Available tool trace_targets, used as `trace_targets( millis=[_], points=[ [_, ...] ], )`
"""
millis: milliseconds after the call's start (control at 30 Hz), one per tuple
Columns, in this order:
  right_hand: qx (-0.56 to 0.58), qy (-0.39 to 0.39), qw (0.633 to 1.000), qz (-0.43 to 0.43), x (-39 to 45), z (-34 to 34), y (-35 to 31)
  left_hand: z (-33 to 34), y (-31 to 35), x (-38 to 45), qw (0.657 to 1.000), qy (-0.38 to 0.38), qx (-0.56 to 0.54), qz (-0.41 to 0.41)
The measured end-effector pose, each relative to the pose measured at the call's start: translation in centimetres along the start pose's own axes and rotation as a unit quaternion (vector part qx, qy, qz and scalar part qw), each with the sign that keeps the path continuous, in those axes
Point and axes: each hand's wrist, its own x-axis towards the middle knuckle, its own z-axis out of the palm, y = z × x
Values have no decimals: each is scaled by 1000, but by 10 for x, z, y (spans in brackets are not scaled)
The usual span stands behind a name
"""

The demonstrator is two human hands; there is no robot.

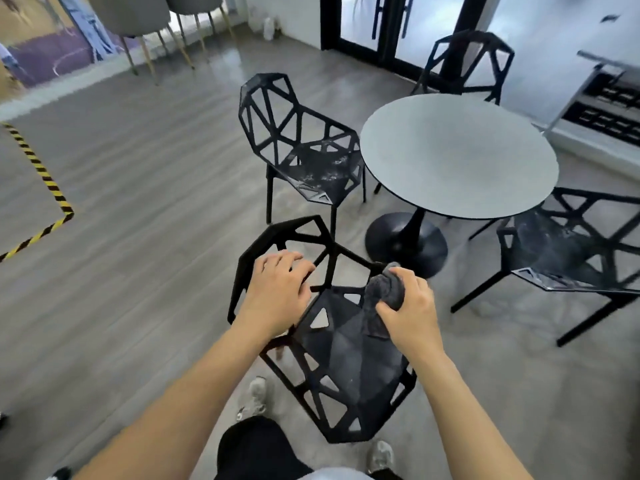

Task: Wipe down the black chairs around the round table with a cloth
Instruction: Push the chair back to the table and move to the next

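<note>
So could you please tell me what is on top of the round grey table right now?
Nothing shows on the round grey table: its whole matte top is in view and bare. The dark grey cloth is not there; the right hand grips it over the nearest black lattice chair.

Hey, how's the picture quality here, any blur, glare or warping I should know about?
Head view: wide-angle warping bends the floor tape and frame edges; soft blur all over, worse at the far chair; pale sheen on the round table; both hands, left hand and right hand with the cloth, read clearly.
</note>
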Motion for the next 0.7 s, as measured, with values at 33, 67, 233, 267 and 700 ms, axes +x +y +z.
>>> trace_targets(
  millis=[33, 67, 233, 267, 700],
  points=[
    [-2, 13, 1000, 14, 1, 9, -4, 1, -11, 9, 1000, -8, -4, 18],
    [-4, 28, 999, 28, 2, 20, -9, 3, -22, 17, 999, -16, -9, 38],
    [17, 107, 989, 103, -7, 80, -53, 8, -76, 46, 989, -46, -67, 121],
    [20, 117, 986, 120, -13, 91, -62, 10, -87, 48, 987, -51, -72, 136],
    [52, 184, 947, 257, -62, 167, -79, 36, -158, 76, 949, -138, -14, 283]
  ],
)
